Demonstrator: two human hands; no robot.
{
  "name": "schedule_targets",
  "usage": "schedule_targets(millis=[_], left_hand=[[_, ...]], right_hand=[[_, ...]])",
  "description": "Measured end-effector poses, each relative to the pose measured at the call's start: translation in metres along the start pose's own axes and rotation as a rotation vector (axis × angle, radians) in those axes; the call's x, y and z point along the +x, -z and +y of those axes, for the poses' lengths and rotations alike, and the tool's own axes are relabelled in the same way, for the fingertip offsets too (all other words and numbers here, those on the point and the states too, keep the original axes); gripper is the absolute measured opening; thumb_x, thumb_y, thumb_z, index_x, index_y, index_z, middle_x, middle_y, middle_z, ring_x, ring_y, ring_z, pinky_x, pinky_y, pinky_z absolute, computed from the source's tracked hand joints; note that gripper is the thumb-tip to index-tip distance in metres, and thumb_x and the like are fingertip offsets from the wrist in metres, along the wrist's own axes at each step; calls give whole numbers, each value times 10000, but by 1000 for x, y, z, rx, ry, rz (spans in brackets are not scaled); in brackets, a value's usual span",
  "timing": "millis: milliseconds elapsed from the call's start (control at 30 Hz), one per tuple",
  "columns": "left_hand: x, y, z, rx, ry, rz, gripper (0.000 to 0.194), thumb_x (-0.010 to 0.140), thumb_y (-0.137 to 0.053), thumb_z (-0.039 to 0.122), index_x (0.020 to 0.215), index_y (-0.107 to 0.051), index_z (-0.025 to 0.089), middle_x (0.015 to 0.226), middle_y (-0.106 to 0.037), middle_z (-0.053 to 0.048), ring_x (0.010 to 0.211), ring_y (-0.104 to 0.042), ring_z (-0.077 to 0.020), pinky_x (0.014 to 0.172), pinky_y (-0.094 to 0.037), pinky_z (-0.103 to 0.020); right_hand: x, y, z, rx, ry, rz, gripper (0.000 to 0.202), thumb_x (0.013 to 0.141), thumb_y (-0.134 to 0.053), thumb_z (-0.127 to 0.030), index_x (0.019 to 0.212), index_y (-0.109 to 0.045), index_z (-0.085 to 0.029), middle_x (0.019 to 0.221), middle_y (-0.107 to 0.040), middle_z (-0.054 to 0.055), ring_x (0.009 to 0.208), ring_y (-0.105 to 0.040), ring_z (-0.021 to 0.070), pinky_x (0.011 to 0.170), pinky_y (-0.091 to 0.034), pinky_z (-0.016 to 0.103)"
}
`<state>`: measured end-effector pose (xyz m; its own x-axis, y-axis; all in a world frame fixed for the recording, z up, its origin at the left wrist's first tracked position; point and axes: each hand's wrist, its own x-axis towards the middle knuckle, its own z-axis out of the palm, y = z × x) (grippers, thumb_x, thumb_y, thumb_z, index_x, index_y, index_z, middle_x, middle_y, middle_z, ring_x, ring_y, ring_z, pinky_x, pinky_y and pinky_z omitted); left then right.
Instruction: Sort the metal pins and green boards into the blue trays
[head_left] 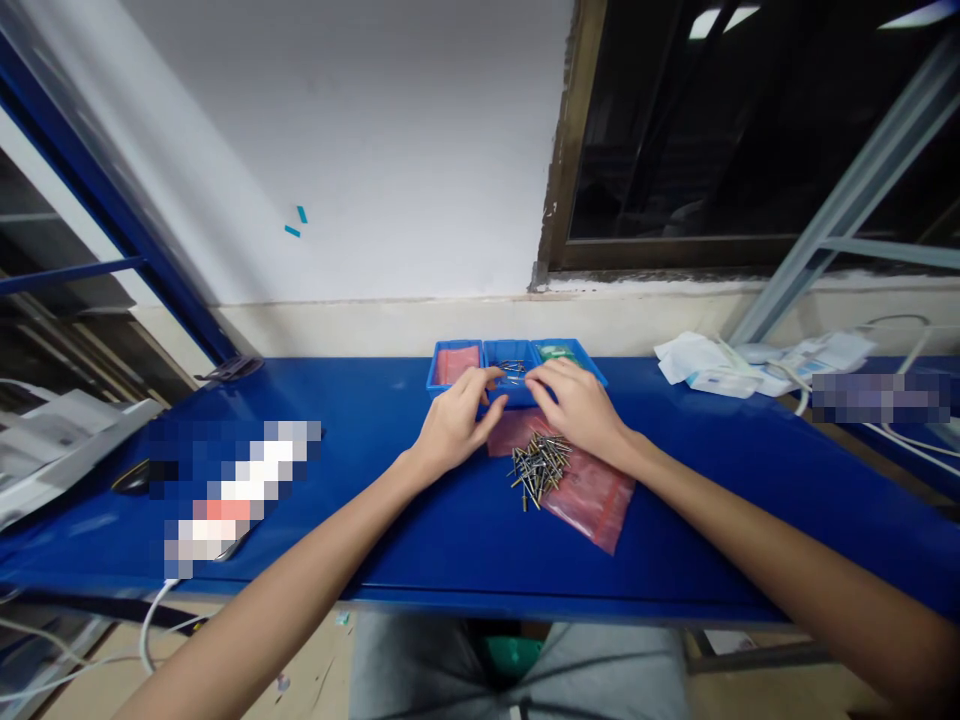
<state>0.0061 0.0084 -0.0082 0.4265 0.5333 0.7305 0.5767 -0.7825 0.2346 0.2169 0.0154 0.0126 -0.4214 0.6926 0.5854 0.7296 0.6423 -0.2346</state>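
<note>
My left hand is held over the near edge of a blue three-part bin, thumb and forefinger apart. Close by on the right, my right hand is curled with thumb and fingertips together; whatever they hold is too small to make out. Thin metal pieces lie in the middle compartment, between both sets of fingertips. Below the hands, a pile of slim, pin-like metal pieces, silvery and brassy, rests partly on a pink plastic bag. The right forearm passes over the bag's upper part.
Pink packaging fills the left compartment, and a green-and-clear bag the right one. White papers and wrappers lie at the back right. Leftward are a blurred-out white object with a cable and a dark mouse.
</note>
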Motion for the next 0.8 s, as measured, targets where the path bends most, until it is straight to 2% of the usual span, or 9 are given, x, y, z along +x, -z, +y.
schedule_targets(millis=[133, 200, 367, 467, 567, 700, 800], left_hand=[[1, 4, -5, 4, 16, 1, 237, 981, -466, 197, 1205, -518, 142, 986, -609, -62, 754, -601, -116, 722, -543, -275], [1, 5, -8, 6, 19, -15, 214, 979, -457, 180, 1175, -537, 146, 1021, -606, -70, 768, -601, -116, 724, -537, -274], [1, 5, -10, 45, 4, -85, 186, 986, -448, 185, 1108, -586, 156, 1009, -616, -72, 765, -586, -133, 709, -522, -289], [0, 4, -9, 48, -19, -152, 192, 986, -447, 179, 1104, -598, 159, 977, -626, -66, 773, -593, -141, 721, -524, -294], [-1, 3, -8, 59, -48, -238, 184, 979, -458, 170, 1083, -611, 164, 976, -632, -61, 815, -618, -151, 751, -533, -298], [-2, 2, -6, 68, -86, -311, 172, 979, -461, 175, 1040, -622, 164, 968, -636, -60, 854, -635, -160, 774, -539, -304], [-2, 2, -5, 65, -95, -324, 179, 979, -457, 168, 1051, -620, 162, 976, -639, -61, 860, -636, -162, 776, -540, -307]], right_hand=[[33, -1, 19, -187, -57, -39, 306, 994, -421, -278, 1025, -700, -156, 1012, -682, 134, 1017, -548, 286, 882, -427, 408], [37, 1, 23, -221, -58, -51, 312, 987, -438, -291, 1056, -697, -131, 1035, -678, 153, 1025, -538, 301, 892, -427, 422], [4, 14, 13, -114, -29, 13, 291, 984, -422, -256, 1016, -697, -167, 1042, -676, 125, 1036, -544, 284, 920, -419, 431], [-13, 19, 4, 14, -50, -82, 257, 967, -444, -233, 936, -697, -201, 928, -691, 83, 902, -595, 241, 832, -436, 391], [-16, 18, -2, 70, -48, -190, 232, 949, -472, -211, 883, -695, -211, 823, -683, 53, 781, -601, 208, 746, -427, 360], [-15, 15, -2, 101, -39, -285, 188, 910, -517, -175, 861, -694, -216, 785, -674, 39, 745, -599, 191, 727, -429, 344], [-18, 15, 1, 96, -27, -327, 158, 889, -546, -161, 858, -689, -220, 822, -672, 45, 795, -603, 196, 753, -436, 343]])
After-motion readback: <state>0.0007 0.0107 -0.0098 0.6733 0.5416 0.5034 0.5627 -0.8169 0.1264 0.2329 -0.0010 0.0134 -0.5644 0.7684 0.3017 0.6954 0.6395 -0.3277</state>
